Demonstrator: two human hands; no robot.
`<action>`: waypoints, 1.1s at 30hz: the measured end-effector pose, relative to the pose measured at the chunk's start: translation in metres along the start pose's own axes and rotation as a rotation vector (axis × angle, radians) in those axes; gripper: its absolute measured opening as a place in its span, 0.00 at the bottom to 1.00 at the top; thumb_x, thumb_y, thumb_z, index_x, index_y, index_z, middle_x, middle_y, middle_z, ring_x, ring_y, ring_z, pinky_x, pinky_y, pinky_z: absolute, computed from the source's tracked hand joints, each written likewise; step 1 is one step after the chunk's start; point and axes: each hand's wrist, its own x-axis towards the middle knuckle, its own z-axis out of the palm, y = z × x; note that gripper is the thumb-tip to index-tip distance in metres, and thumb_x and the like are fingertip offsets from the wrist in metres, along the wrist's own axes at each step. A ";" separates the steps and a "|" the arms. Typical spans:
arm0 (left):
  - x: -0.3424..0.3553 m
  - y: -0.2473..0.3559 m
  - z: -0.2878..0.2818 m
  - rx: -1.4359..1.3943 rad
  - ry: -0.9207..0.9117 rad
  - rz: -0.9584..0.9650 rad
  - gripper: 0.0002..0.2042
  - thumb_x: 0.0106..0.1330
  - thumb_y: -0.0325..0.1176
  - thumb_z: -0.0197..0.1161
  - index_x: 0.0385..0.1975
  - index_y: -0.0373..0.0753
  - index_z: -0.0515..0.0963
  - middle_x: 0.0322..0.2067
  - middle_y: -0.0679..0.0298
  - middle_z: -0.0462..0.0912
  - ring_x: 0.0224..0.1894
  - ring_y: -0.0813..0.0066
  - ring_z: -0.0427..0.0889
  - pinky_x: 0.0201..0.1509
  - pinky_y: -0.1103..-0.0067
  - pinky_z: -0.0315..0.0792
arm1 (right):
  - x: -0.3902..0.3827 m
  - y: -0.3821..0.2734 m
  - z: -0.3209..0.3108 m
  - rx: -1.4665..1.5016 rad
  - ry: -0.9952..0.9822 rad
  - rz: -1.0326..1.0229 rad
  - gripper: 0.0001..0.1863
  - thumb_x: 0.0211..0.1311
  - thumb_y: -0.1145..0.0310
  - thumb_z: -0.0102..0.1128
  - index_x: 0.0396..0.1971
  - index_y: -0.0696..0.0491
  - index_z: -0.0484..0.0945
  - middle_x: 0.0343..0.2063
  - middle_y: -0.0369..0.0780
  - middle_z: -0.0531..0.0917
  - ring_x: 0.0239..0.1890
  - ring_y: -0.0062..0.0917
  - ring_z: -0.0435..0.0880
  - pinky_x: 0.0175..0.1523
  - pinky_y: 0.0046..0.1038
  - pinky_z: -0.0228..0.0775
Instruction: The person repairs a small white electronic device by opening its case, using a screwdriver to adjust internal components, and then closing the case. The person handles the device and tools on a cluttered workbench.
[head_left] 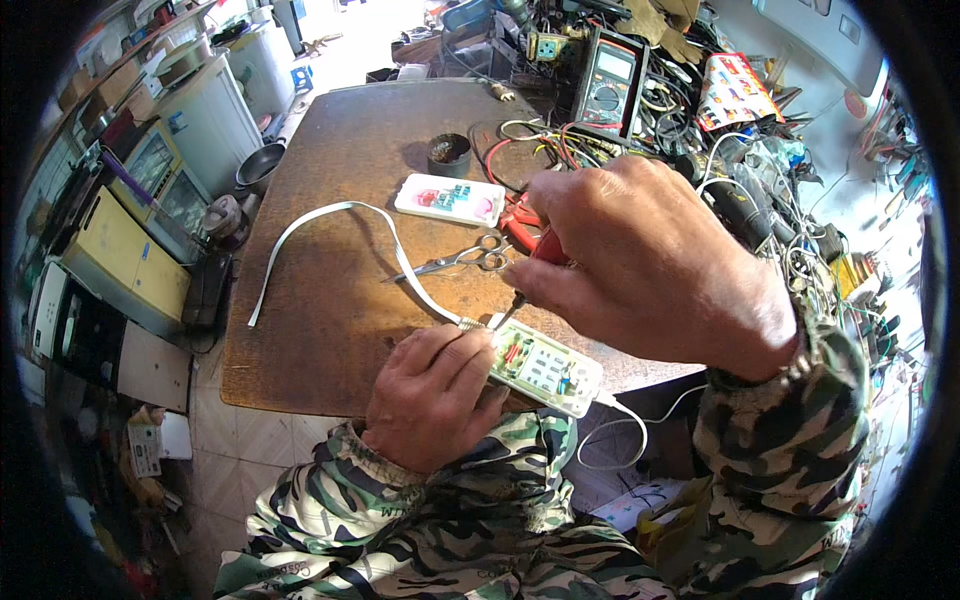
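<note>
An opened white telephone handset base (545, 367), with its circuit board and small parts showing, lies at the near edge of the table. My left hand (432, 393) is closed on its left end, where a flat white cable (412, 275) comes out. My right hand (625, 265) grips a screwdriver by its red handle (549, 247). The screwdriver's dark shaft points down to the left end of the casing, beside my left fingertips. A thin white cord (640, 436) leaves the casing's right end. Scissors (460, 257) lie just beyond.
A white cover with coloured printing (450, 199), red-handled pliers (519, 222) and a small dark round container (449, 153) sit farther back on the wooden table (330, 330). A multimeter (608, 84) stands at the back right among tangled wires. Cabinets (125, 250) line the left.
</note>
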 end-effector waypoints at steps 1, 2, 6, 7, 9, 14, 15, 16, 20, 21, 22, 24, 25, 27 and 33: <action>0.000 0.000 0.000 -0.003 -0.007 -0.006 0.21 0.56 0.35 0.76 0.48 0.34 0.82 0.51 0.58 0.84 0.55 0.60 0.82 0.60 0.63 0.78 | 0.001 -0.003 -0.007 -0.094 -0.104 0.088 0.22 0.63 0.54 0.74 0.24 0.57 0.77 0.26 0.48 0.82 0.33 0.47 0.85 0.38 0.45 0.75; 0.000 0.001 0.000 -0.006 -0.013 -0.011 0.21 0.57 0.35 0.76 0.49 0.34 0.82 0.51 0.58 0.84 0.55 0.60 0.82 0.60 0.63 0.78 | -0.006 0.007 0.008 -0.132 0.095 -0.033 0.25 0.62 0.50 0.74 0.23 0.58 0.77 0.23 0.48 0.80 0.30 0.47 0.84 0.35 0.45 0.74; 0.001 0.004 -0.002 -0.005 -0.006 -0.005 0.21 0.57 0.35 0.76 0.49 0.33 0.82 0.51 0.58 0.84 0.55 0.60 0.82 0.61 0.63 0.78 | -0.009 0.013 0.011 0.074 0.162 -0.139 0.23 0.59 0.56 0.79 0.35 0.60 0.79 0.25 0.49 0.82 0.29 0.47 0.84 0.34 0.44 0.73; 0.000 0.004 -0.002 -0.007 -0.003 -0.007 0.21 0.57 0.35 0.76 0.49 0.33 0.82 0.51 0.58 0.84 0.55 0.60 0.82 0.61 0.63 0.78 | -0.010 0.018 0.016 0.174 0.253 -0.280 0.23 0.57 0.61 0.81 0.42 0.61 0.78 0.26 0.49 0.82 0.29 0.47 0.84 0.34 0.44 0.75; 0.003 0.003 -0.001 -0.013 0.007 -0.005 0.21 0.57 0.35 0.76 0.48 0.33 0.82 0.51 0.58 0.84 0.55 0.60 0.82 0.60 0.63 0.78 | -0.007 0.018 0.015 0.119 0.202 -0.202 0.21 0.58 0.59 0.79 0.36 0.61 0.79 0.22 0.50 0.80 0.27 0.48 0.84 0.34 0.44 0.75; -0.002 0.001 -0.002 -0.009 -0.008 -0.029 0.22 0.56 0.34 0.77 0.49 0.35 0.83 0.52 0.57 0.86 0.55 0.55 0.84 0.61 0.61 0.79 | -0.001 0.006 0.005 -0.078 0.036 -0.006 0.21 0.60 0.57 0.77 0.26 0.60 0.79 0.16 0.51 0.77 0.24 0.51 0.82 0.33 0.45 0.75; -0.002 0.002 -0.002 -0.018 -0.010 -0.023 0.21 0.56 0.34 0.77 0.49 0.35 0.83 0.52 0.57 0.86 0.55 0.54 0.84 0.61 0.61 0.79 | -0.004 0.005 0.004 -0.076 -0.009 0.047 0.22 0.60 0.56 0.76 0.24 0.60 0.79 0.15 0.51 0.77 0.24 0.52 0.81 0.33 0.46 0.75; -0.001 0.003 -0.002 -0.027 -0.013 -0.018 0.21 0.56 0.34 0.77 0.49 0.35 0.83 0.52 0.57 0.86 0.55 0.54 0.84 0.61 0.61 0.79 | -0.008 0.009 0.005 0.043 0.011 0.002 0.20 0.61 0.57 0.76 0.27 0.60 0.80 0.19 0.49 0.80 0.26 0.50 0.83 0.33 0.45 0.75; 0.000 0.002 0.004 -0.024 0.004 0.008 0.22 0.55 0.34 0.77 0.49 0.35 0.83 0.52 0.57 0.86 0.55 0.54 0.84 0.60 0.59 0.79 | -0.018 0.017 0.008 0.033 0.104 -0.116 0.19 0.62 0.56 0.75 0.30 0.58 0.80 0.25 0.47 0.84 0.31 0.46 0.86 0.34 0.43 0.76; 0.000 0.002 0.003 -0.013 0.008 0.004 0.22 0.55 0.34 0.77 0.49 0.35 0.83 0.52 0.57 0.86 0.54 0.54 0.84 0.60 0.59 0.79 | -0.016 0.017 0.006 0.005 0.047 -0.099 0.19 0.63 0.56 0.74 0.31 0.58 0.80 0.27 0.46 0.84 0.32 0.45 0.86 0.34 0.42 0.76; -0.001 0.001 0.001 -0.001 0.012 -0.001 0.22 0.55 0.34 0.77 0.49 0.35 0.83 0.51 0.57 0.86 0.54 0.53 0.84 0.60 0.59 0.79 | -0.013 0.013 0.010 -0.060 0.078 -0.075 0.20 0.63 0.56 0.74 0.31 0.58 0.80 0.26 0.47 0.84 0.31 0.45 0.86 0.34 0.43 0.76; -0.002 0.002 0.001 -0.004 0.004 -0.006 0.21 0.55 0.34 0.77 0.49 0.35 0.83 0.51 0.57 0.86 0.54 0.53 0.84 0.60 0.59 0.79 | -0.008 0.002 0.005 -0.110 0.008 0.061 0.21 0.63 0.55 0.75 0.30 0.59 0.79 0.22 0.49 0.82 0.27 0.47 0.84 0.32 0.44 0.75; 0.001 0.003 0.002 -0.014 0.002 0.002 0.21 0.55 0.34 0.77 0.48 0.35 0.83 0.51 0.56 0.86 0.54 0.53 0.84 0.61 0.59 0.79 | -0.009 0.002 0.002 -0.099 -0.009 0.088 0.23 0.63 0.54 0.74 0.27 0.60 0.78 0.17 0.49 0.79 0.23 0.49 0.83 0.30 0.45 0.75; 0.002 0.004 0.002 -0.005 0.005 0.008 0.20 0.55 0.34 0.77 0.48 0.36 0.83 0.50 0.56 0.86 0.53 0.53 0.84 0.60 0.59 0.79 | -0.012 0.017 0.018 0.071 0.256 -0.137 0.23 0.63 0.54 0.73 0.22 0.59 0.79 0.16 0.48 0.79 0.22 0.50 0.83 0.30 0.45 0.76; 0.000 0.001 0.005 -0.004 0.011 0.008 0.21 0.55 0.33 0.77 0.48 0.35 0.83 0.51 0.56 0.86 0.53 0.53 0.84 0.60 0.60 0.80 | -0.006 0.007 0.014 -0.030 0.133 0.011 0.17 0.63 0.58 0.71 0.31 0.59 0.82 0.19 0.49 0.82 0.27 0.50 0.86 0.32 0.46 0.77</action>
